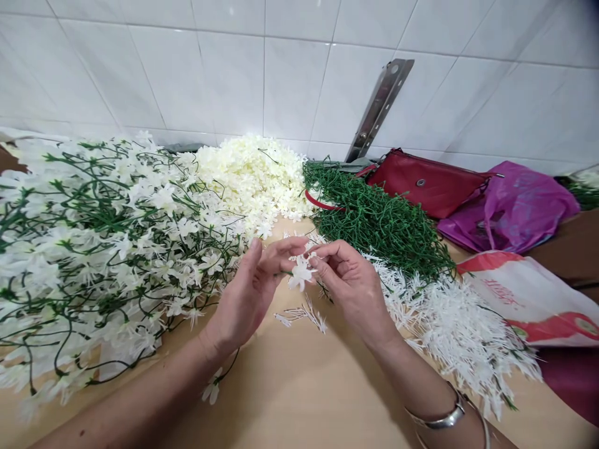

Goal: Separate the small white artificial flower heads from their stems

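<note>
In the middle of the head view, my right hand [353, 284] pinches at a white artificial flower [301, 273] with thumb and forefinger. My left hand [250, 290] is on the other side, its fingers curled around the flower's green stem while the thumb points up, apart from them. From behind my left wrist another stem hangs down, ending in a white blossom [213, 388]. Some loose white stamen pieces [304, 315] lie on the table [299, 386] below my hands. The fingers partly hide what they grip.
Left is a large heap of white flowers with green stems [116, 249]. Cream petals [262, 174] are piled behind, green stems [379, 224] and white stamens [463, 337] to the right. A red bag [421, 181], purple plastic bag [515, 202] and white-and-red bag [538, 299] lie farther right. A tiled wall [224, 81] stands behind.
</note>
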The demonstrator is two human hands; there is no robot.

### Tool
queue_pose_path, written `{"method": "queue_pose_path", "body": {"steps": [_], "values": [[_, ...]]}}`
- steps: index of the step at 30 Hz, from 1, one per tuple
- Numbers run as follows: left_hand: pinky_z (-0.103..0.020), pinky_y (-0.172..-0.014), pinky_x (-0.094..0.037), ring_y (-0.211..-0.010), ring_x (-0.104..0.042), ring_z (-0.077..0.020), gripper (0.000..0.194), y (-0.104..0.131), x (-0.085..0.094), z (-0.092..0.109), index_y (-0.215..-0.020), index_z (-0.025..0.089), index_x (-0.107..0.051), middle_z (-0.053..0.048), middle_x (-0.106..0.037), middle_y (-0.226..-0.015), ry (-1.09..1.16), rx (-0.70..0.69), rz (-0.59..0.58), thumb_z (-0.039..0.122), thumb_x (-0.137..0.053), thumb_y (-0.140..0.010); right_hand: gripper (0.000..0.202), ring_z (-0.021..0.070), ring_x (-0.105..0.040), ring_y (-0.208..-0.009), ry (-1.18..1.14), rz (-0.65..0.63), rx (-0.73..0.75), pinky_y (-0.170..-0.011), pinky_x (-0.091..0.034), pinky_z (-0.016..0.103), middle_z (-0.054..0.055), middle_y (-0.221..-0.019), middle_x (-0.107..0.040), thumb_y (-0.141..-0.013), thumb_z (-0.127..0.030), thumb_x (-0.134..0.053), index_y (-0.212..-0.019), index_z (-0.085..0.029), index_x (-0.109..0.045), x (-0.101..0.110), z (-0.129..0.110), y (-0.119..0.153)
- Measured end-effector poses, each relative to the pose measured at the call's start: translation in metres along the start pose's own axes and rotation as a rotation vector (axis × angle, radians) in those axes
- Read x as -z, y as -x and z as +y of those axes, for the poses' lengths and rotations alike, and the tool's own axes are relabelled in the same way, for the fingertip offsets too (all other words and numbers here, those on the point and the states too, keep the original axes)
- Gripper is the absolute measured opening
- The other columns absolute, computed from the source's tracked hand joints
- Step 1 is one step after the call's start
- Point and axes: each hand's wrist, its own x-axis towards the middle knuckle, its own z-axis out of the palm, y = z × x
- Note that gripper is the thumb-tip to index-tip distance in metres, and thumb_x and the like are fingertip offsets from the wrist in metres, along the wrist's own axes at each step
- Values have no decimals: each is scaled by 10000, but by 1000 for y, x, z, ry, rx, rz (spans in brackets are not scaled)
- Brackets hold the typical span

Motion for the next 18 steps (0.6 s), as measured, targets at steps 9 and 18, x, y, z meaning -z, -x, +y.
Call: {"method": "queue_pose_path", "body": {"steps": [9, 18], "values": [[-317, -815, -555, -799, -709, -175, 283, -8, 11, -4, -945, 184, -746, -75, -735, -924, -308, 190, -253, 434, -785, -819, 172, 208, -728, -945, 391, -150, 549, -844, -570, 375, 51, -986, -775, -942, -141, -578, -909, -270, -687, 12, -5, -3], [-206, -523, -311, -549, -383, -89, 287, -9, 17, -6, -921, 150, -652, 64, -427, -615, -689, -29, -197, 430, -590, -929, 37, 166, -689, -890, 97, -8, 190, -804, -529, 311, 33, -949, -737, -923, -198, -648, -906, -222, -672, 14, -3, -6]]}}
